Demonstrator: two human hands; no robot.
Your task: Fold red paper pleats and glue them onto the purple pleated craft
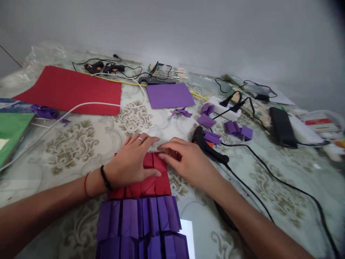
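My left hand [132, 162] lies flat, fingers stretched out, pressing on a row of folded red paper pieces [159, 180]. My right hand [185, 158] rests beside it on the right end of the same red row, fingers extended and pressing down. Below the red row sit rows of folded purple paper pieces [140, 216], joined to it in a band running toward me. A ring is on my left hand, a black band and a red thread on that wrist.
A black glue gun [208, 147] with its cable lies just right of my right hand. Loose purple folded pieces [237, 129], a purple sheet [169, 95], a red sheet [70, 90], a white power strip [225, 109], scissors [153, 79] and more glue guns [104, 67] lie farther back.
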